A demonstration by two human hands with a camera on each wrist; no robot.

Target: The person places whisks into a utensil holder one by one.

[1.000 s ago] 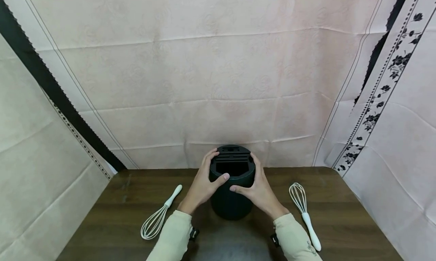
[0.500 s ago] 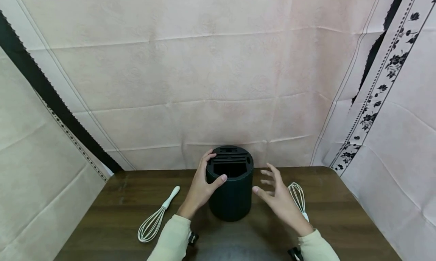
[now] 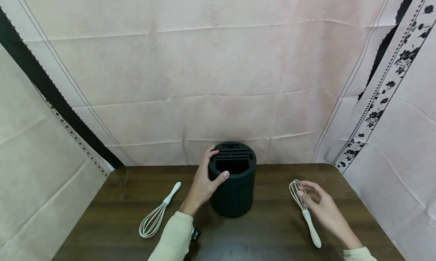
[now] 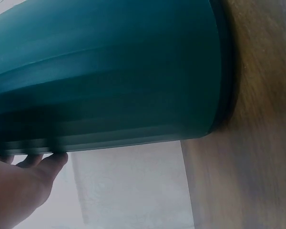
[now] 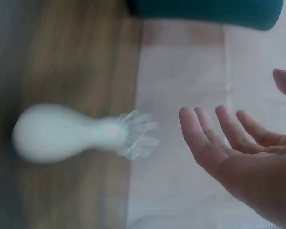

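Pale cloth (image 3: pixel 204 75) hangs behind and on both sides of 1 brown wooden table (image 3: pixel 259 234). Near the table's far edge 1 dark green cylindrical holder (image 3: pixel 233 196) stands upright, with 1 large opening and narrow slots in its top. The left hand (image 3: pixel 203 181) holds the holder's left side, thumb and fingers spread wide around it. The right hand (image 3: pixel 321 204), empty, fingers loosely bent, hovers by the right whisk (image 3: pixel 307 215), covering some wire loops in the head view. Whisks number 2, both white; the left whisk (image 3: pixel 165 203) lies near the left forearm.
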